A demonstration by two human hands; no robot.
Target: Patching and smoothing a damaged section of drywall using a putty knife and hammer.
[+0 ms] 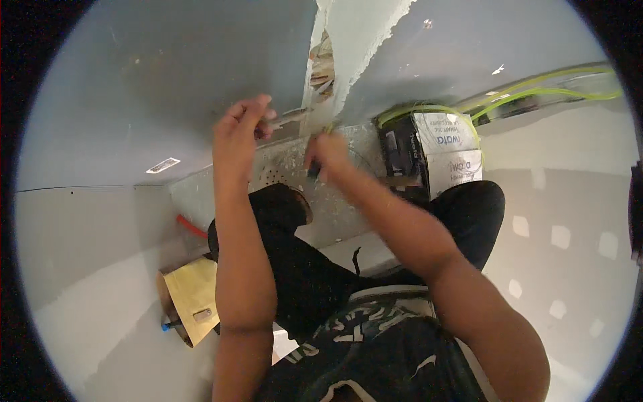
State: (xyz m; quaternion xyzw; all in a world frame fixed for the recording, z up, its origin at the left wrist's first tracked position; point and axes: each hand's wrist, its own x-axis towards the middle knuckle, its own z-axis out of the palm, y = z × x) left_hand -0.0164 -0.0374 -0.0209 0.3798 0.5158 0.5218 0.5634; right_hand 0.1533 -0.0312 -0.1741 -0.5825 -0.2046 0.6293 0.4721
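Ahead of me a grey-blue wall (194,74) has a torn, pale vertical strip (355,33) with a narrow broken gap (323,67) in it. My left hand (241,127) is raised just left of the strip's lower end, its fingers curled; whatever they pinch, if anything, cannot be made out. Low at the strip's foot, my right hand (329,154) is closed and smeared by motion. A short dark handle (313,167) shows below its fingers; the rest of that tool is hidden or blurred.
A black and white cardboard box (452,144) stands right of my right hand, with yellow-green cable (556,92) running along the wall above it. Lower left are a yellow pouch-like container (194,295) and a red tube (192,226). My bent knees flank the dusty floor strip (335,208).
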